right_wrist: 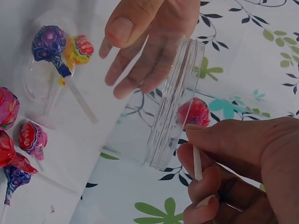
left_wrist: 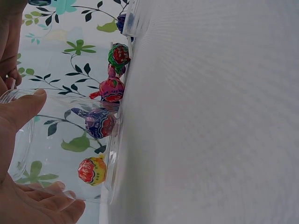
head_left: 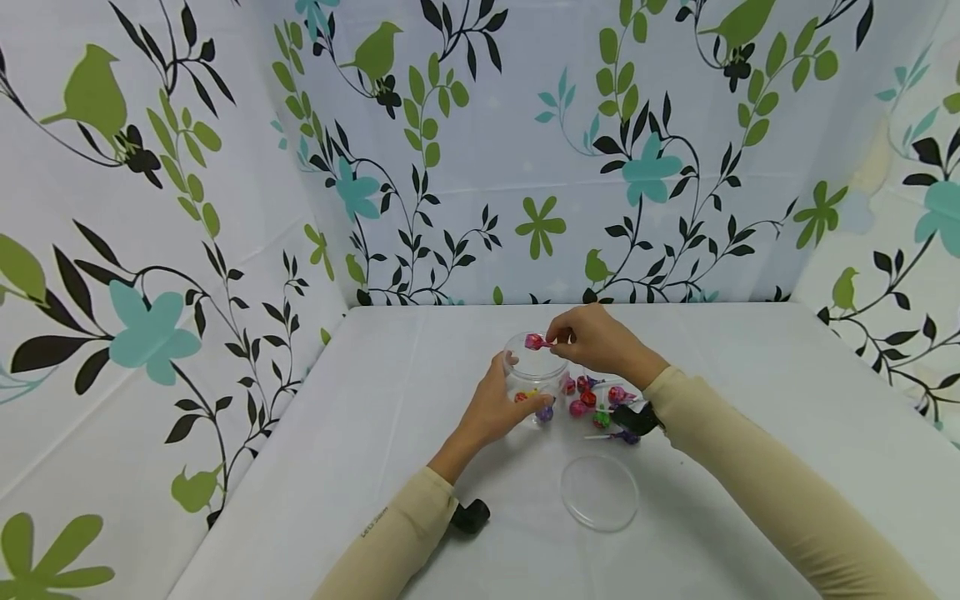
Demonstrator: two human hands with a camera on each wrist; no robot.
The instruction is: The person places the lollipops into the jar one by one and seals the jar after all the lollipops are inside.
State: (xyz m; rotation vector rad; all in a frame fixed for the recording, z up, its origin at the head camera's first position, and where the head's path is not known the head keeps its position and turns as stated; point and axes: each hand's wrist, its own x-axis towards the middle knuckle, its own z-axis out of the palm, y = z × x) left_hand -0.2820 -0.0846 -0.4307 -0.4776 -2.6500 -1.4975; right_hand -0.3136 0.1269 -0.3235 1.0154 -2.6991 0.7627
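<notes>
A clear plastic jar (head_left: 534,367) stands upright on the white table, and my left hand (head_left: 495,404) grips its side, thumb on the near side and fingers round the far side. Inside, at the bottom, lie a purple-wrapped lollipop (left_wrist: 99,123) and a yellow and red one (left_wrist: 92,171). My right hand (head_left: 600,342) pinches the white stick of a pink-red lollipop (right_wrist: 194,112) between thumb and fingers. In the head view this lollipop's wrapped head is over the jar's open mouth. Several more lollipops (head_left: 588,399) lie beside the jar, below my right wrist.
A round clear lid (head_left: 599,493) lies flat on the table nearer to me. One purple lollipop (head_left: 627,437) sits a little apart from the pile. Patterned cloth (head_left: 480,150) with leaves and birds hangs behind and at both sides of the table.
</notes>
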